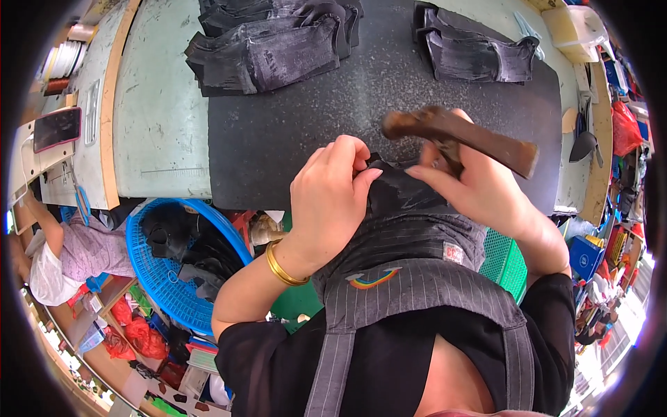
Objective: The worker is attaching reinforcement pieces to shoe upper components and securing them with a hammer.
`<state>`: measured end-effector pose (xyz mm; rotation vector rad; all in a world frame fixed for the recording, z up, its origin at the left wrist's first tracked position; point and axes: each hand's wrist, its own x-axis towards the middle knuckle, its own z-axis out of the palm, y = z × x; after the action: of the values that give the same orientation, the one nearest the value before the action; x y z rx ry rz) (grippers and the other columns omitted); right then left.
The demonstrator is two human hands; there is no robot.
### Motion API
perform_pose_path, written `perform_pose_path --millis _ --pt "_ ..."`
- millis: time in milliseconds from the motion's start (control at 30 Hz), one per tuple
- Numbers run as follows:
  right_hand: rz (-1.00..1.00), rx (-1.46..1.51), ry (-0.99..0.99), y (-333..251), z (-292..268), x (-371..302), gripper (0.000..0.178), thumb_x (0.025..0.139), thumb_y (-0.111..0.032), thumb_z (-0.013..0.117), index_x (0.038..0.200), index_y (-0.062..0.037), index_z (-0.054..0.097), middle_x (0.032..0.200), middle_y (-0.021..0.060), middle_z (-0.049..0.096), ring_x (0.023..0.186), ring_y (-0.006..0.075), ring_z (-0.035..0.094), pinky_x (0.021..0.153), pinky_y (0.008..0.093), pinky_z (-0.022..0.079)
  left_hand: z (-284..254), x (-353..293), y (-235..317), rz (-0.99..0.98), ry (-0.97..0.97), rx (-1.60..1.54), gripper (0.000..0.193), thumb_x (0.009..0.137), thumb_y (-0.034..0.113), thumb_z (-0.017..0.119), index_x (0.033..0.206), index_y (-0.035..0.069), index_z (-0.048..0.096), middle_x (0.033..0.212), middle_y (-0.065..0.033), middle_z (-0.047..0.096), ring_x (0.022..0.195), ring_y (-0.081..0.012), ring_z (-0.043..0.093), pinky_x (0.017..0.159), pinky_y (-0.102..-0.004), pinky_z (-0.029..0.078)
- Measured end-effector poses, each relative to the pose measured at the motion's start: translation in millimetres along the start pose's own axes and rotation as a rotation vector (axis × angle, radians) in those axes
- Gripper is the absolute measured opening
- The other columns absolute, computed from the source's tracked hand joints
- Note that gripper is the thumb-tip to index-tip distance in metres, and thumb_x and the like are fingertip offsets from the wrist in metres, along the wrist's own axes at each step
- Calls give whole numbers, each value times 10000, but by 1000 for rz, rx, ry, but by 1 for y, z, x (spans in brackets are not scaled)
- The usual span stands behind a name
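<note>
A black piece of leather-like material (399, 191) lies at the near edge of the dark work board (278, 139), partly against my apron. My left hand (326, 191) pinches its far edge between thumb and bent fingers. In my right hand (483, 184) is a hammer (458, 135) with a rusty brown head, held above the board. Most of its handle is hidden in my fingers. My right thumb reaches to the black piece's edge, close to my left thumb. Whether it presses on the piece I cannot tell.
Stacks of similar black pieces lie on the board, a larger stack (285, 55) far left and a smaller one (479, 59) far right. A blue basket (240, 243) with black pieces stands at left. Another person (97, 250) sits beyond it. A phone (57, 130) rests at far left.
</note>
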<state>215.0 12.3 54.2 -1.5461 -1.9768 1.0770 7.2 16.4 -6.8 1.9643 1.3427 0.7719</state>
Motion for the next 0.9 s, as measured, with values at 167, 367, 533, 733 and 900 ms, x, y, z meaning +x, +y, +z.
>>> perform_pose_path --millis 167,367,533,733,900 --pt "-26 -50 -84 16 20 28 249 788 -89 719 989 43 651 886 198 662 730 355 684 636 410 543 6 -8 3 3 59 -117 256 784 1 796 916 11 578 790 -78 639 630 -180 632 580 -290 510" --pt "-160 -134 99 13 25 32 144 804 -72 672 838 55 614 738 211 641 684 410 658 619 453 545 10 -21 11 154 74 -146 221 768 -21 799 873 12 607 805 -91 644 633 -199 623 577 -300 507" --pt "-141 -144 126 20 24 34 162 823 -89 654 799 59 593 733 212 641 679 419 652 622 466 542 5 -19 16 126 -13 -135 197 798 2 772 974 9 683 832 -100 642 634 -220 625 602 -310 522" --pt "-235 -40 121 24 19 34 226 850 -136 700 883 71 615 836 220 647 701 393 657 630 432 537 -4 3 16 81 -139 9 159 841 30 710 1000 42 715 872 -96 654 693 -224 666 645 -321 539" --pt "-223 29 232 6 -13 -16 200 913 -85 664 1098 -16 636 852 153 621 670 332 640 587 378 492 -13 17 11 81 -322 85 168 823 62 713 991 53 715 860 -91 662 697 -228 673 660 -334 546"
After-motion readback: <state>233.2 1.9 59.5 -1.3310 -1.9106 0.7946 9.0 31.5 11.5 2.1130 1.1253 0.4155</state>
